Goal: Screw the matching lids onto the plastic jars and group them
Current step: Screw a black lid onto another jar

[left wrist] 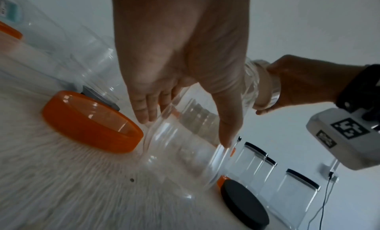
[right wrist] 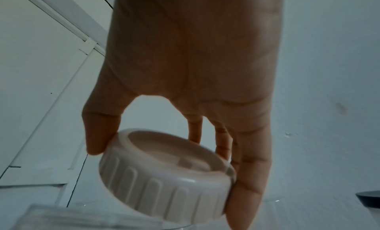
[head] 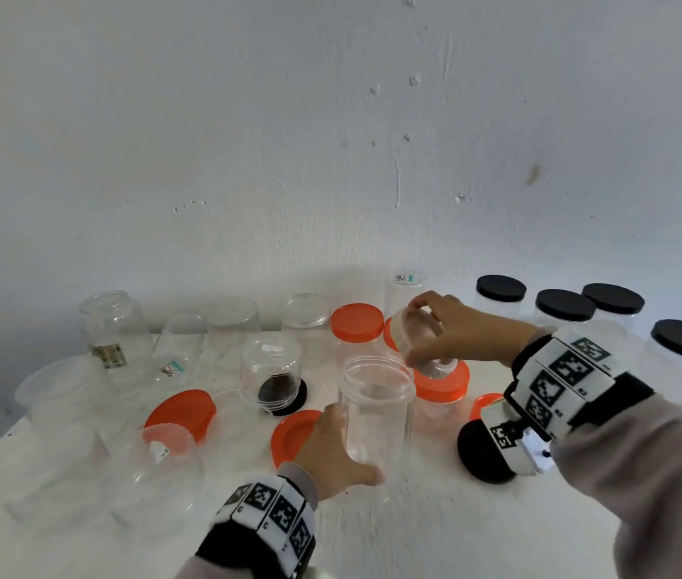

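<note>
Nearest you, your left hand (head: 337, 447) wraps its fingers round the lower wall of one open clear jar (head: 376, 411) standing mid-table. Just beyond, your right hand (head: 452, 328) pinches one translucent ribbed lid (head: 414, 338), tilted above the jar's mouth. Far right stand four black-lidded jars (head: 500, 294).

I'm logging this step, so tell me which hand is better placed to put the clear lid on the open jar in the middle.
Right. The right hand already grips the clear lid just above and beside the open jar, while the left hand holds that jar's side, steadying it on the table.
</note>
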`<state>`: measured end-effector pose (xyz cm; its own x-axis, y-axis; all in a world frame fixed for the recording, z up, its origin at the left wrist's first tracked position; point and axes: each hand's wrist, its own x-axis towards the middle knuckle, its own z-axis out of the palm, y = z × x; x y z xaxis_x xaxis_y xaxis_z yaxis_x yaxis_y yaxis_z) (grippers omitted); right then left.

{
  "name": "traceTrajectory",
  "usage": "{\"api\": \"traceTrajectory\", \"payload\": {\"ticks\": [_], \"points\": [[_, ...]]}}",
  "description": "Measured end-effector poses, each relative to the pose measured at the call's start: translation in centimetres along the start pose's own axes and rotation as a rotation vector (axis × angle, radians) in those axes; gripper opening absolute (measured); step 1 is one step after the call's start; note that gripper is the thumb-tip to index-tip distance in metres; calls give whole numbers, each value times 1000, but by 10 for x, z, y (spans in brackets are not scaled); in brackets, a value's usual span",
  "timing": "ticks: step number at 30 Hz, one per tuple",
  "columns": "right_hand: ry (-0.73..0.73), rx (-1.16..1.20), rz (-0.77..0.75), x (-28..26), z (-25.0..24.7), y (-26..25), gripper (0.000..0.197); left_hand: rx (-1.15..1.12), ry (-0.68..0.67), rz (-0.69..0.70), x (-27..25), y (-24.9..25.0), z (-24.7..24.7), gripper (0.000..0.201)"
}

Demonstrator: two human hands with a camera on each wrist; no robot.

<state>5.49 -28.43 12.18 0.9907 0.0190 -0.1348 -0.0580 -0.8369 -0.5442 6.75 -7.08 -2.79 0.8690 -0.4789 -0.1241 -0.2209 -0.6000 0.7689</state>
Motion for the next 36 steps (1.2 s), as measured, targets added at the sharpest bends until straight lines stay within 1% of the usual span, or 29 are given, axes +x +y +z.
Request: {"api": "traceTrajectory", "payload": {"ticks": [4, 7, 9, 11, 14, 16, 18, 25, 28, 31, 36], "points": [[-54, -69, -59, -4, 6, -7, 83, 23, -7, -8, 4, -2, 6, 99], [-120, -158, -106, -5, 9, -15, 83, -18, -9, 25, 6, -2, 5, 106], [-156, -236, -136, -4, 12, -21, 87, -94, -14, 76, 6, 1, 3, 114], [-197, -315, -160, -2, 14, -27, 90, -236, 4, 138, 5, 4, 1, 117], [-261, -427, -181, 1, 16, -37, 92, -369, 71, 180, 6, 10, -2, 102], [-300, -495, -184, 4, 17, -44, 94, -396, 86, 189, 6, 12, -1, 93], [-326, -547, -186, 6, 18, -50, 95, -409, 100, 188, 5, 11, 0, 88], [-385, -680, -185, 12, 24, -62, 95, -397, 100, 204, 2, 14, -1, 84], [-398, -684, -185, 12, 25, -62, 95, -386, 107, 204, 2, 14, -1, 87], [-401, -681, -184, 13, 25, -62, 96, -367, 112, 204, 3, 14, -1, 81], [-387, -678, -177, 15, 27, -61, 95, -359, 126, 194, 2, 13, -1, 78]]}}
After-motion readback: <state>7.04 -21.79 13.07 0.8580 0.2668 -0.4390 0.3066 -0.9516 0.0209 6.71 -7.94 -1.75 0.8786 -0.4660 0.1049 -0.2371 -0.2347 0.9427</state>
